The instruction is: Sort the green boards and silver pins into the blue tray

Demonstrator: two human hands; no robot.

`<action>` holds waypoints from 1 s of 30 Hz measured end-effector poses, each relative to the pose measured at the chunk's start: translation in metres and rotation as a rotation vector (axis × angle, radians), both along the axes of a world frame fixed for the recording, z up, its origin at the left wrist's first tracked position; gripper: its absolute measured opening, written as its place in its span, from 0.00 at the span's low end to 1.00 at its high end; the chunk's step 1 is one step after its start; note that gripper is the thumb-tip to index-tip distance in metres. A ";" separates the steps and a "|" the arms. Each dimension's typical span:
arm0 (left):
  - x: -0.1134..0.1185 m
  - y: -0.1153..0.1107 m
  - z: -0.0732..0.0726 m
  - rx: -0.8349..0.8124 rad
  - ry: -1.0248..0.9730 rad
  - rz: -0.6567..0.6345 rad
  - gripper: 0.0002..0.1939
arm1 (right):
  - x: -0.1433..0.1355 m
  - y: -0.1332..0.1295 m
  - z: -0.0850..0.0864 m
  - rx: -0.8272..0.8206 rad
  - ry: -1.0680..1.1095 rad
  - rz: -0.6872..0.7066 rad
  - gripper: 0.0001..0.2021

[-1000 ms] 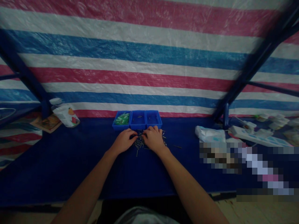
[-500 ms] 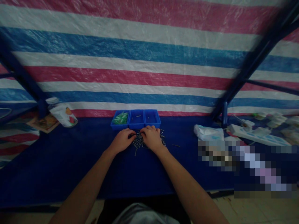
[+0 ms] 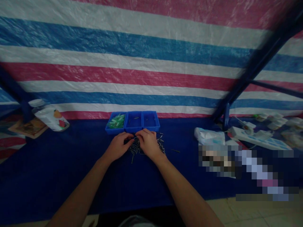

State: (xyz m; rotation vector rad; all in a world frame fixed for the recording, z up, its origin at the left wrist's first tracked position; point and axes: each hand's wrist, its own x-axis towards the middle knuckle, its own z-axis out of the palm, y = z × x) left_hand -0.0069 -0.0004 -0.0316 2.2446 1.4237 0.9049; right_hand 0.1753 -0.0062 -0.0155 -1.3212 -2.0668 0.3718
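Note:
Over a loose pile of dark metal screws point(image 3: 135, 148) on the blue tabletop, my two hands work close together. My left hand point(image 3: 120, 145) is closed in a pinch at the pile's left side. My right hand point(image 3: 149, 145) is closed too, thumb and fingers pinching just above the pile and covering part of it. A small thin dark piece seems to lie between the fingertips, too small to make out. Just behind stands a blue three-part tray point(image 3: 133, 130). Green plastic pieces point(image 3: 117, 121) fill its left compartment; a few small thin pieces lie in the middle and right ones.
A single screw point(image 3: 175, 150) lies right of the pile. A labelled plastic jar point(image 3: 50, 116) leans at the far left near a flat brown piece point(image 3: 28, 127). A white plastic packet point(image 3: 209, 136) and a power strip point(image 3: 260, 138) lie at right. Striped sheeting hangs behind.
The view has shifted slightly, so the tray, pile and jar sit further left. Both hands stay pinched over the screws, with only slight finger movement.

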 end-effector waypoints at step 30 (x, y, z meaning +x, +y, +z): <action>0.005 -0.016 0.022 -0.001 -0.127 0.059 0.11 | -0.005 -0.014 0.012 0.056 0.168 0.186 0.17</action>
